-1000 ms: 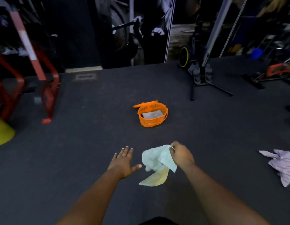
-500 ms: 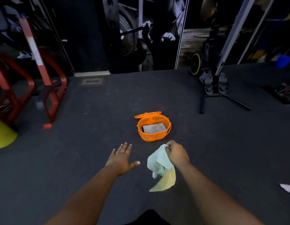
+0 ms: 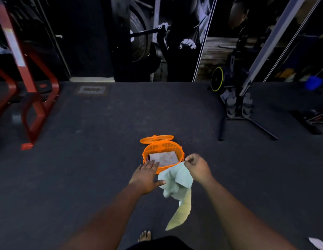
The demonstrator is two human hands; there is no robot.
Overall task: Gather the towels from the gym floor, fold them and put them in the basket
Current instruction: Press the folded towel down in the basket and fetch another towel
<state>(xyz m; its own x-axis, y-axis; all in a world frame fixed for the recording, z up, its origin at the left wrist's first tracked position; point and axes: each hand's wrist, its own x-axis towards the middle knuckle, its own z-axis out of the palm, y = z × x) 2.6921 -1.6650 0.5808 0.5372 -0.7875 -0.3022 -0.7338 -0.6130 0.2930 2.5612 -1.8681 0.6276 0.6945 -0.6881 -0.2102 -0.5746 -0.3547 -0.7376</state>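
**Towel dangling by the orange basket**

While seen from the head: right hand [image 3: 196,168] pinching a corner of the pale green towel [image 3: 177,183], cloth hanging loose with a yellowish tail below. Left hand [image 3: 146,177] spread flat, fingers straight, thumb touching the towel's edge, fingertips over the near rim of the orange basket [image 3: 163,154]. Lid flipped back; grey folded towel [image 3: 163,158] lying inside. Dark gym floor [image 3: 84,159] underneath, red rack [image 3: 30,105] far left, bare toes [image 3: 144,235] at bottom.
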